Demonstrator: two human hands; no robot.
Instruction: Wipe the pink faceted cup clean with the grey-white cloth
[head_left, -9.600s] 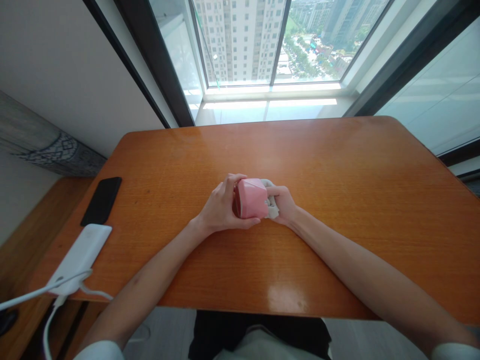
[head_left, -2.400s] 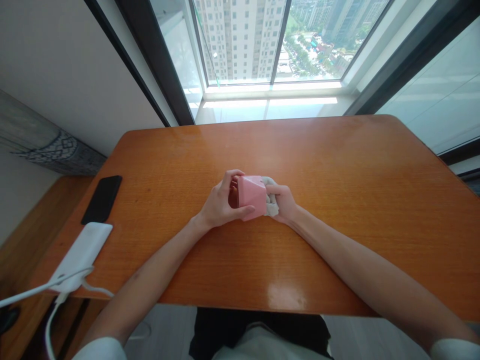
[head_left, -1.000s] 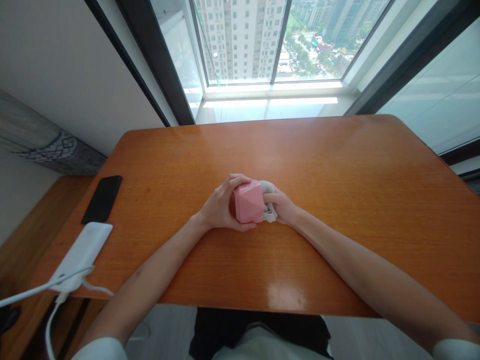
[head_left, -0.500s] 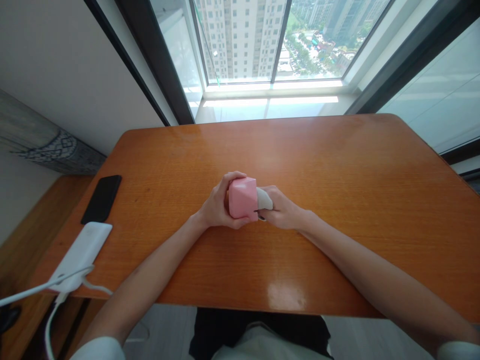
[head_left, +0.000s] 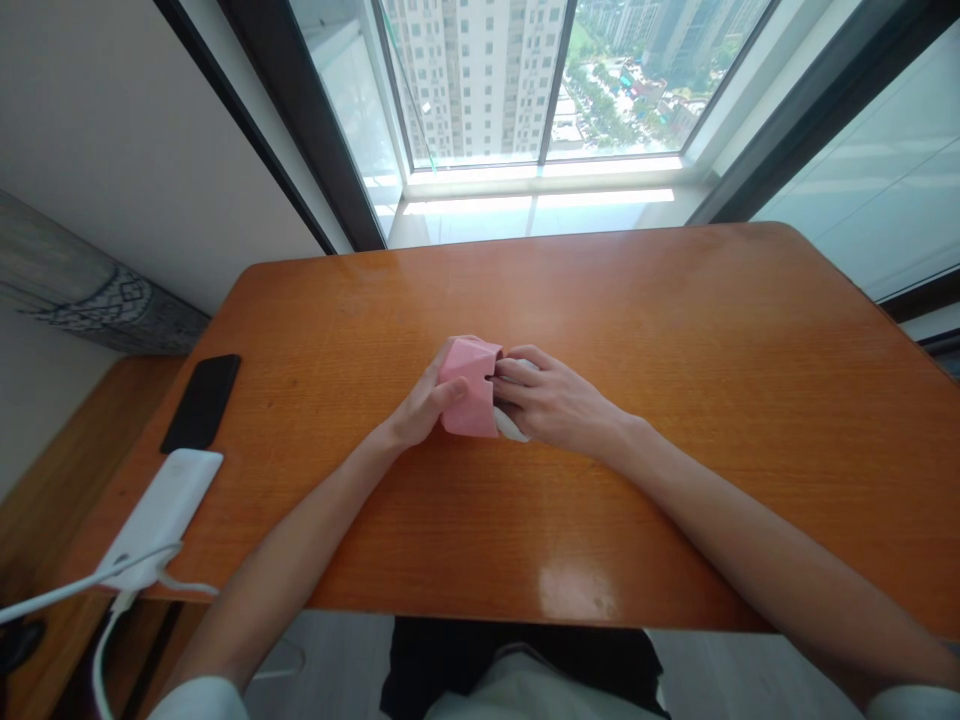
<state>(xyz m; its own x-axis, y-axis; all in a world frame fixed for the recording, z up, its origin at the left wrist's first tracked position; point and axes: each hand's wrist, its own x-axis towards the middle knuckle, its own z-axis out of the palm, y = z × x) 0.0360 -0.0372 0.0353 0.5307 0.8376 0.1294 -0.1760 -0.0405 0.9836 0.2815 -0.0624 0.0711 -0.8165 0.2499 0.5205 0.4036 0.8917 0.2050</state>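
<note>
My left hand [head_left: 429, 402] is closed around a pink faceted container [head_left: 474, 395], its thumb lying across the near face. The container is tilted, with its open, notched end towards the right. From that end a white curved piece [head_left: 511, 426] sticks out. My right hand [head_left: 551, 398] has its fingers bent over this white piece, with the fingertips at the container's opening. What the fingertips touch inside is hidden. Both hands are held over the middle of the wooden table [head_left: 637, 320].
A black phone [head_left: 201, 402] lies at the table's left side. Near it is a white power strip [head_left: 161, 520] with white cables running over the left edge. A window [head_left: 540, 90] stands behind the table's far edge.
The pink container has turned and shifted slightly left. My left thumb now lies across its face. My right hand has moved from gripping the white piece's end to reaching over it at the opening.
</note>
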